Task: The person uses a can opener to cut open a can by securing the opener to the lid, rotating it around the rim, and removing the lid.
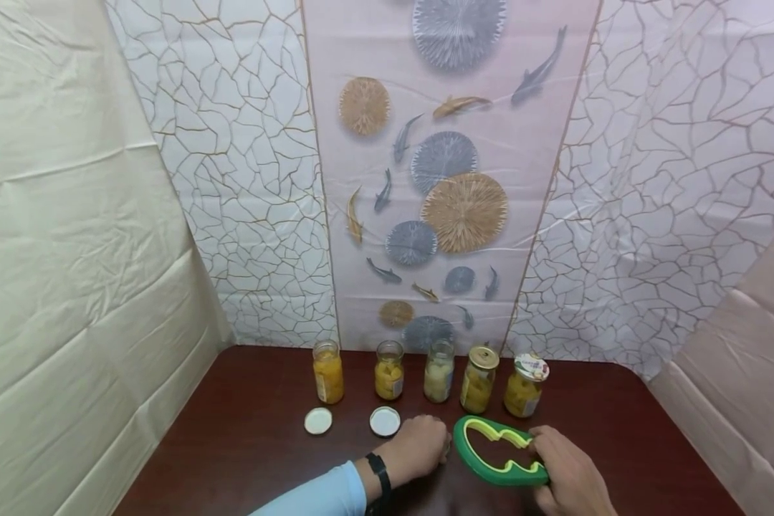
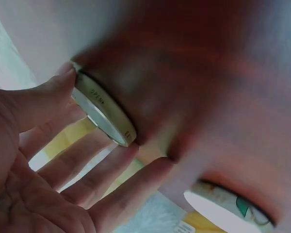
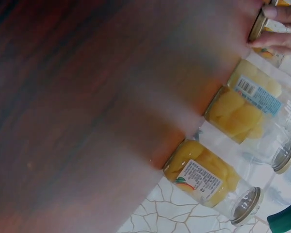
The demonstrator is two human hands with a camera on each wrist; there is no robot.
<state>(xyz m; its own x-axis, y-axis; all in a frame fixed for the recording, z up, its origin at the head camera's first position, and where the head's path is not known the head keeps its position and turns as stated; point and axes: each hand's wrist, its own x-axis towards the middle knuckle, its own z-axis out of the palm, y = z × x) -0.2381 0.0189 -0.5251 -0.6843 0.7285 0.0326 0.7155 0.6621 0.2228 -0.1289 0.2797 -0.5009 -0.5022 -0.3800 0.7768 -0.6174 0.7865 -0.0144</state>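
My left hand (image 1: pixel 419 448) is low over the front of the table. In the left wrist view its thumb and fingertips pinch a round jar lid (image 2: pixel 104 109) by the rim, tilted on edge with its pale inner side towards the palm. My right hand (image 1: pixel 570 473) grips one end of a green jar opener (image 1: pixel 499 479) with yellow toothed inner edges. Only a green corner of that opener (image 3: pixel 286 218) shows in the right wrist view. Just beyond the hands stand a gold-lidded jar (image 1: pixel 477 387) and a jar with a white patterned lid (image 1: pixel 522 394).
Three lidless jars stand along the back: one with orange fruit (image 1: pixel 329 376), one with yellow fruit (image 1: pixel 388 376), one with pale fruit (image 1: pixel 438 380). Two lids lie on the dark red table, a left lid (image 1: pixel 318 421) and a middle lid (image 1: pixel 385 421). A patterned cloth (image 1: pixel 426 287) hangs behind.
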